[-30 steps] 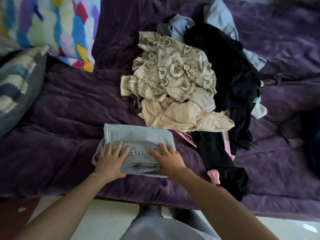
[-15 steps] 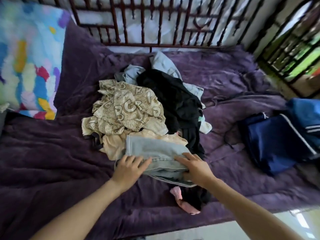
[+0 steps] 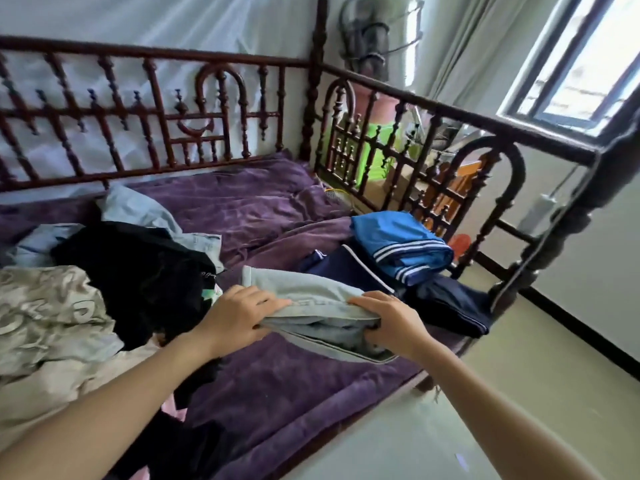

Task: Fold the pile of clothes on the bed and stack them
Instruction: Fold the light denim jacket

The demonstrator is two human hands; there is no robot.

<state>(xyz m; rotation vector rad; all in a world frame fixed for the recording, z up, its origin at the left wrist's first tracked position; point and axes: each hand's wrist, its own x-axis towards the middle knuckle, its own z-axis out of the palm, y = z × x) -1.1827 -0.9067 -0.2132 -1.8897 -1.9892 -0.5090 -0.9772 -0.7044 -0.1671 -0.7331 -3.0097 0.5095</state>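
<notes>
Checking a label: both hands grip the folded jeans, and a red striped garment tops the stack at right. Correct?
One error: the striped garment topping the stack is blue, not red, per the head view. The left hand and right hand do both grip the folded jeans.
</notes>
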